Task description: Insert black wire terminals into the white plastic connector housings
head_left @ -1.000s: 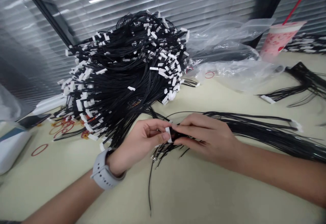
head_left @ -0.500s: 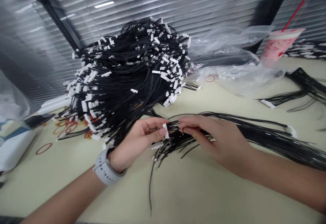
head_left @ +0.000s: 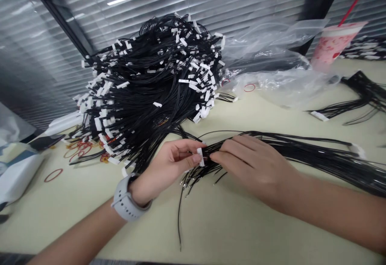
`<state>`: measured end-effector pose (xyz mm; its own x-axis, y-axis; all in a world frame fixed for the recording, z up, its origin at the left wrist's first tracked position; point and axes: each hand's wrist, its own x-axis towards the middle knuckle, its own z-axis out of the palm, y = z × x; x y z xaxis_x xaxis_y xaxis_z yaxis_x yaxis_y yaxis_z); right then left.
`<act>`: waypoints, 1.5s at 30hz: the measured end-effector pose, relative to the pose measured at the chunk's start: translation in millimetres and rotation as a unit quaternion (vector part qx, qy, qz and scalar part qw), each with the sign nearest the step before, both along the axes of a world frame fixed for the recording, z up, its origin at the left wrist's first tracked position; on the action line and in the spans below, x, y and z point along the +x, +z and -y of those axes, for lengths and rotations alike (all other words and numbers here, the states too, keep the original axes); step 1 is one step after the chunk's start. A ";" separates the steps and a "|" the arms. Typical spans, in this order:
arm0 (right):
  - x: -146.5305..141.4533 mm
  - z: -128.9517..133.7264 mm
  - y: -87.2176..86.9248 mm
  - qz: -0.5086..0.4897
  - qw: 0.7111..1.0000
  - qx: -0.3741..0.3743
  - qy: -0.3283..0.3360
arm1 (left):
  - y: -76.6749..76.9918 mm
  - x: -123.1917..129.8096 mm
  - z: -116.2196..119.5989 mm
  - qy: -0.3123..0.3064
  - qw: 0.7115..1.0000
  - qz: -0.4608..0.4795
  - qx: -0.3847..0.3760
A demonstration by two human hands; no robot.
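Between its thumb and fingers my left hand [head_left: 169, 166], with a grey watch strap at the wrist, pinches a small white connector [head_left: 200, 157]. Just to the right, my right hand [head_left: 256, 166] is closed over black wires [head_left: 304, 150] near that connector; its fingertips meet at a thin wire too small to make out clearly. Loose wire ends with metal tips [head_left: 188, 184] fan out below the hands, and one long wire [head_left: 179, 224] hangs toward the front edge.
A large heap of black cables [head_left: 150, 84] with white connectors stands behind. Clear plastic bags [head_left: 271, 64], a pink cup [head_left: 334, 46] with a red straw and another cable bundle [head_left: 362, 92] lie right. Rubber bands [head_left: 53, 175] and a white box [head_left: 21, 172] are left.
My right hand has turned and its fingers have closed down over the wires. The connector in my left hand has shifted slightly right, covering more of the connector beneath.
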<state>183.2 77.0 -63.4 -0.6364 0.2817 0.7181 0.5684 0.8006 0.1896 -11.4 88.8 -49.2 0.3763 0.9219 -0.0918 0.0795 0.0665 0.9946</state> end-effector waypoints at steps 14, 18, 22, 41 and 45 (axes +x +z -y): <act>0.9 0.8 -5.4 -0.035 0.999 -0.025 0.002 | -1.2 -0.5 0.9 0.009 1.000 -0.005 0.007; -2.1 -1.1 -10.7 -0.040 0.998 -0.032 -0.022 | -1.1 -0.9 1.4 0.009 1.000 -0.013 0.007; -2.8 -1.2 -13.5 -0.054 0.997 -0.042 -0.019 | -1.2 -0.8 0.8 0.006 1.000 -0.010 0.011; -6.1 -7.0 -24.0 -0.100 0.987 -0.105 0.067 | 2.6 5.7 4.5 -0.020 0.999 -0.044 0.020; -5.2 -11.0 -16.8 -0.063 0.993 -0.082 0.057 | 2.7 3.1 1.1 -0.002 0.998 -0.053 0.033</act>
<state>178.0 88.0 -80.1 -0.5791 0.3330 0.7441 0.4829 0.8755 -0.0160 -8.3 87.7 -46.5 0.3716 0.9257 -0.0706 0.1850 0.0006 0.9827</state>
